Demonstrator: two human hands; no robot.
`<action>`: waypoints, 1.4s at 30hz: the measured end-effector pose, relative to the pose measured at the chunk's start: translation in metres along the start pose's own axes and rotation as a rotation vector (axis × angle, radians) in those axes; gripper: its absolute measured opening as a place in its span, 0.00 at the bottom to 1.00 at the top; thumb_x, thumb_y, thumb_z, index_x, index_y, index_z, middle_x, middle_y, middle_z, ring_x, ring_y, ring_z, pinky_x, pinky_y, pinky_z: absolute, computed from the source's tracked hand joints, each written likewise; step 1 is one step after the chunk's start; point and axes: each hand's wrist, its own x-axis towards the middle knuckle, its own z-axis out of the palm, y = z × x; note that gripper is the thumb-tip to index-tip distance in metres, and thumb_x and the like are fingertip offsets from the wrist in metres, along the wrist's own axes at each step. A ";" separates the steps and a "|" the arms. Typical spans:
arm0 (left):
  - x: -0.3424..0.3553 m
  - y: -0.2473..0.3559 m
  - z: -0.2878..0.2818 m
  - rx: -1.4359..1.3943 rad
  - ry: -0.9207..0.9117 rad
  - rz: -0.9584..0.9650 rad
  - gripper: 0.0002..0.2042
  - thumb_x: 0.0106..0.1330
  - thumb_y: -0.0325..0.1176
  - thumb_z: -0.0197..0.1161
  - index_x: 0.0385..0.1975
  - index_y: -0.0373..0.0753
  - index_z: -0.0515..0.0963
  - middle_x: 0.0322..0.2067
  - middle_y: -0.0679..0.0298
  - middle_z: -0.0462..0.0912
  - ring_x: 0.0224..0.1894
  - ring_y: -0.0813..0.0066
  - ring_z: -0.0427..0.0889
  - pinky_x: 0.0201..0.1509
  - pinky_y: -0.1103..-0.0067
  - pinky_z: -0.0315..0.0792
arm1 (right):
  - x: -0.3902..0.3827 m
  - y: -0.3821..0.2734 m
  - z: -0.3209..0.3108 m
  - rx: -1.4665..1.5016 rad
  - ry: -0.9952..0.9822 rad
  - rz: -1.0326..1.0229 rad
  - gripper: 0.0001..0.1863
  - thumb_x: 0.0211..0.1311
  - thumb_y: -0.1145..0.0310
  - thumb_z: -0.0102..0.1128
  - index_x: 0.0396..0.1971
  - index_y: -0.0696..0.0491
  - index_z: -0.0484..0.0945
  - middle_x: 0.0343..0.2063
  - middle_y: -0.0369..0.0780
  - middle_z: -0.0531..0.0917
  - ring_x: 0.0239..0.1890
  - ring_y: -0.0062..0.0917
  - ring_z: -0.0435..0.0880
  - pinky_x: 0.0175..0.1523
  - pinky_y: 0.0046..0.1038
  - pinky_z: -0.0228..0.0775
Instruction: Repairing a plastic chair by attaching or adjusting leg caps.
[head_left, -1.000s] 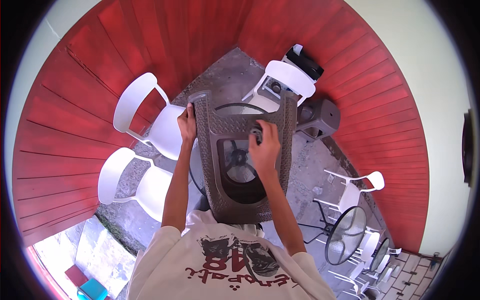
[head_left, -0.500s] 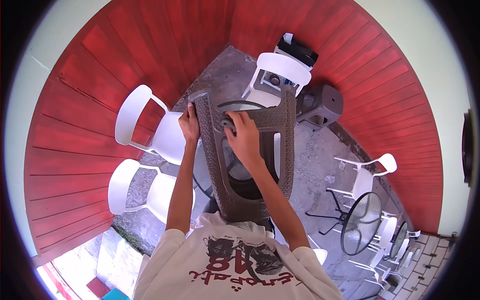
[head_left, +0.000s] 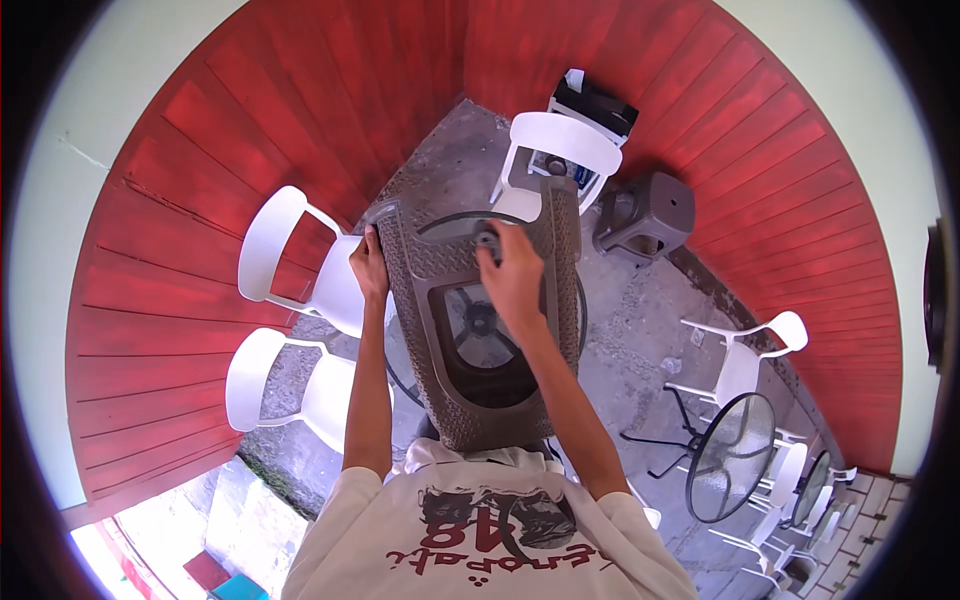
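Left hand [head_left: 369,268] clamped on the left leg edge of a dark grey-brown plastic stool [head_left: 440,402], woven-pattern surface. Thumb side faces up; can't see all my fingers behind the edge.

Right hand [head_left: 514,275] closed, thumb and fingers together on a small dark rounded item [head_left: 488,240]. Can't tell what it is, mostly covered by my fingers. It's at the crosspiece between the two legs, above the big rounded opening. Looks like contact with the plastic; can't confirm.

Stool is tipped on its side in front of my chest, closed end toward my white printed T-shirt [head_left: 480,545], legs pointing away from me. Round glass-top table [head_left: 480,318] is underneath, visible through the opening and past the legs.

Around it: two white chairs on the left, upper one [head_left: 272,242] and lower one [head_left: 253,380]; a third white chair [head_left: 566,142] beyond the legs. Second stool [head_left: 660,212], same colour, on the concrete floor [head_left: 625,320] at right by the red plank wall [head_left: 790,190]. Farther right: another round glass table [head_left: 732,460], white chair [head_left: 740,368] just beside it.
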 end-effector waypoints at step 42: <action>-0.009 -0.036 -0.022 -0.038 0.029 -0.125 0.34 0.77 0.58 0.55 0.34 0.23 0.83 0.21 0.66 0.75 0.28 0.78 0.66 0.33 0.73 0.66 | 0.067 0.072 -0.064 0.075 0.100 0.142 0.15 0.65 0.72 0.68 0.49 0.57 0.81 0.41 0.46 0.86 0.44 0.36 0.85 0.51 0.32 0.75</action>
